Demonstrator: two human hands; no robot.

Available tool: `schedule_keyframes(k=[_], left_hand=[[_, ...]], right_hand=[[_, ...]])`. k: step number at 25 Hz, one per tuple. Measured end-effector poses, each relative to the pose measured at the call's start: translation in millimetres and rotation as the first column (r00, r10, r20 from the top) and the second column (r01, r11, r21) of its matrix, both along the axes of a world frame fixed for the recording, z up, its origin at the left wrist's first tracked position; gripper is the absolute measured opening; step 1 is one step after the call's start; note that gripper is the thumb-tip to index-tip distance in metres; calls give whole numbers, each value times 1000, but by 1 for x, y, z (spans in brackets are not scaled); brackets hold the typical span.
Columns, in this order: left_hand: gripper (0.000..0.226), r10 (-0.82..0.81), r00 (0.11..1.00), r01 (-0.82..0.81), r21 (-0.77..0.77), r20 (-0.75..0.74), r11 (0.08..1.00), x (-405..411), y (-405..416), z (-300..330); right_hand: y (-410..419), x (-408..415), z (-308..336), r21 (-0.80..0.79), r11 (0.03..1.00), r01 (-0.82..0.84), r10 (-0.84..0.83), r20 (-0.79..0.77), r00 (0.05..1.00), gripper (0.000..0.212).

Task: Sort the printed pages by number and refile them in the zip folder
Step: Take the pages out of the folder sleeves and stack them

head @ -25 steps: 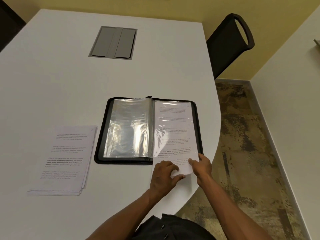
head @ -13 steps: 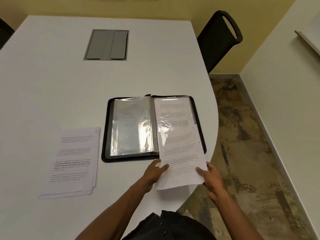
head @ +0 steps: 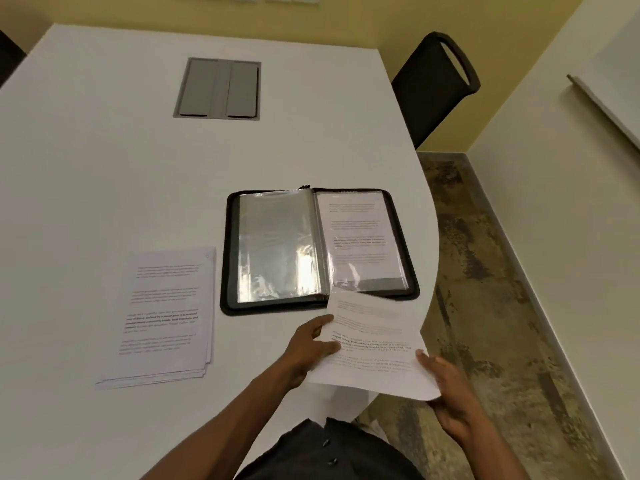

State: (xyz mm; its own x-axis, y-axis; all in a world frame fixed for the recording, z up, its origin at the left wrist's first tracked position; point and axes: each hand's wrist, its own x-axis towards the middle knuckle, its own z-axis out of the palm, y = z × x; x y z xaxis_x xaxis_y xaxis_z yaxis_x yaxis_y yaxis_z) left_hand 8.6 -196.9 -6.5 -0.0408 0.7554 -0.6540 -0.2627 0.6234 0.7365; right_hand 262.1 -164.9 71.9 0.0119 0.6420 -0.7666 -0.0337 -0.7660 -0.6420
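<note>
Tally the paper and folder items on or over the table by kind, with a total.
Zip folder, open: 1
Stack of printed pages: 1
Loose page held in both hands: 1
Page inside the folder's right sleeve: 1
Total: 4

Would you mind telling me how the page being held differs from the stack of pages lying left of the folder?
The held page is one sheet, gripped by the left hand and right hand; the stack is several sheets, untouched. The held page hangs over the table edge, near the zip folder; the stack lies flat on the table. Both are white with printed paragraphs.
</note>
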Motion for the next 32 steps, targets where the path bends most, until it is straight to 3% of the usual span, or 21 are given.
schedule_keyframes(k=[4, 6, 10, 15, 24, 29, 32], left_hand=[[57, -77, 996, 76, 35, 38, 996, -9, -19, 24], [57, -86, 996, 85, 73, 11, 994, -19, -31, 30], [57, 1, 994, 19, 181, -108, 983, -59, -55, 42], [34, 139, 951, -91, 179, -276, 980, -144, -88, 51], [26, 235, 734, -269, 45, -638, 962, -290, -130, 21], [31, 180, 660, -259, 4, -729, 966, -327, -125, 1], [33, 152, 631, -251, -15, -760, 968, -341, -123, -10]], right_hand=[[1, 3, 8, -200, 980, 2, -42, -196, 980, 30], [5, 0, 0, -237, 970, -46, 5, -172, 985, 34], [12, -39, -4, -73, 982, -173, 172, -16, 985, 31], [6, -148, -5, 132, 921, -367, 356, 105, 929, 19], [-4, -332, -44, 163, 748, -643, 619, 176, 765, 15], [-3, -387, -75, 106, 749, -654, 618, 244, 748, 16], [-3, -413, -91, 59, 749, -660, 627, 260, 734, 28]])
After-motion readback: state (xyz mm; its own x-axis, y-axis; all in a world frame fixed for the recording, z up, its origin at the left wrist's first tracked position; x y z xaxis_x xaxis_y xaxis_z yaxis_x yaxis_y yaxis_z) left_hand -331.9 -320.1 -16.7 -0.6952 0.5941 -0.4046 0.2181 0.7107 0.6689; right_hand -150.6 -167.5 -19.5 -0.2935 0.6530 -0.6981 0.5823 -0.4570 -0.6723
